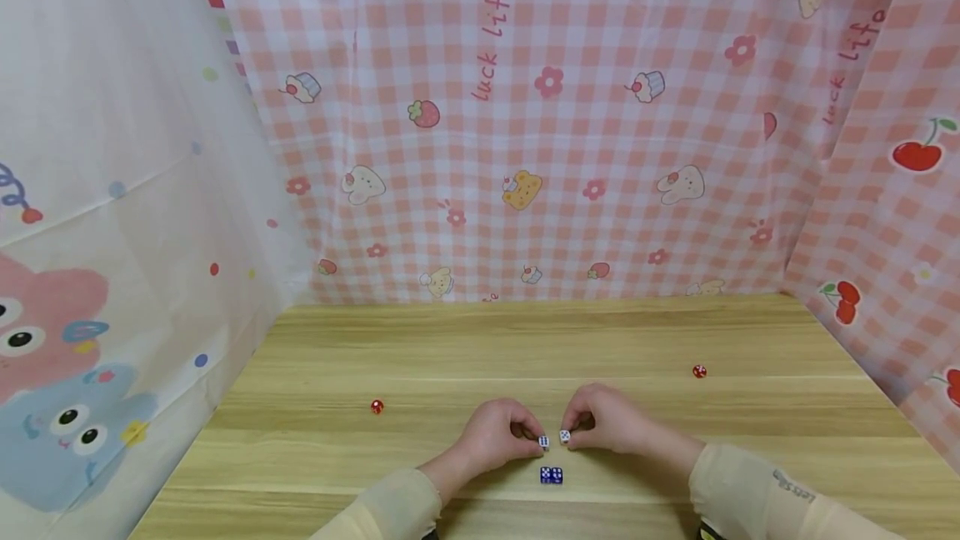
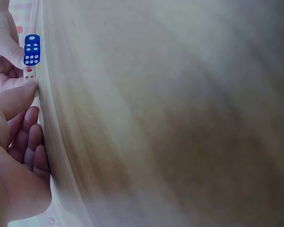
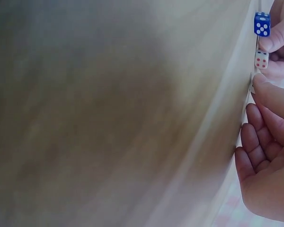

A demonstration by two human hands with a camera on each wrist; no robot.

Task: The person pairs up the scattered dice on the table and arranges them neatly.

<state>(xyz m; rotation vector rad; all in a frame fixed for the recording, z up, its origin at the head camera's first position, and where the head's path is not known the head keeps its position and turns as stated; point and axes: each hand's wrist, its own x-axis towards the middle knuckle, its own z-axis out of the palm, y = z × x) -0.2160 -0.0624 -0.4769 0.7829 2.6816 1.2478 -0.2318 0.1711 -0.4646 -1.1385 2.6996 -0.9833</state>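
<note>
Your left white die (image 1: 543, 442) and right white die (image 1: 565, 437) sit just apart, each pinched in thumb and fingertips by your left hand (image 1: 501, 438) and right hand (image 1: 611, 422). Nearer you, two blue dice (image 1: 557, 476) touch; that pair looks done. The white pair seems unfinished. Left red die (image 1: 377, 407) and right red die (image 1: 700, 372) lie well apart on the desk (image 1: 465, 348), apparently left to do.

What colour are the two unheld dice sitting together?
Those dice are blue with white pips, best seen in the left wrist view.

Right wrist view: right hand (image 3: 276, 153) mostly hiding its die (image 3: 253, 86); tabletop (image 3: 109, 118) blurred
</note>
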